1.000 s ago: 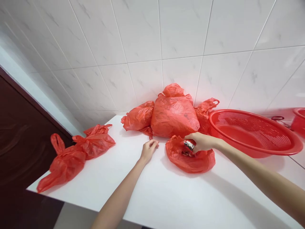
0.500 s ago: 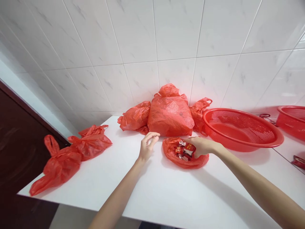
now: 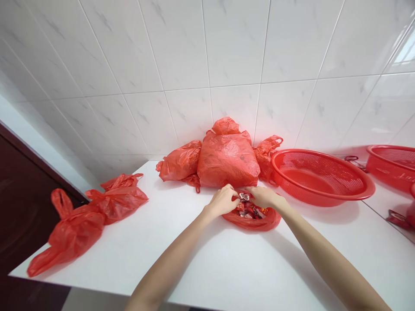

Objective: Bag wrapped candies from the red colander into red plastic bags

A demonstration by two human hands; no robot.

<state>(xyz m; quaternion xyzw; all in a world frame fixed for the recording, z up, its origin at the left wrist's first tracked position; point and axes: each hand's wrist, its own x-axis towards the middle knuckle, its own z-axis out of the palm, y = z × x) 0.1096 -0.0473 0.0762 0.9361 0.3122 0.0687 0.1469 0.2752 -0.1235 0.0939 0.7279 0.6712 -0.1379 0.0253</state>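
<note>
Open red bag [image 3: 251, 224] sat on the table [image 3: 207, 270], just in front of the big bunched-top bag [image 3: 228, 160]. Small wrapped items [image 3: 249, 212] lay loose inside, on view because the rim had slumped low.

Left hand [image 3: 224, 200] was at the left rim, fingers curled inward. Right hand [image 3: 264, 197] was at the back right, fingers over the rim. Grip: left fingertips looked close together, but couldn't tell if clamped on plastic or a wrapper. Right fingertips unclear, can't call it.

My read: hands on 2 sides because thin film likely won't hold its own shape.

Big bag stood near the tiled wall [image 3: 233, 47], flanked by 2 smaller bags [image 3: 182, 160] [image 3: 266, 156], probably packed close for support. 2 more bags [image 3: 76, 235] [image 3: 121, 201] were well apart at far left. Colander [image 3: 301, 191] was to the right, likely stable on its broad base.
</note>
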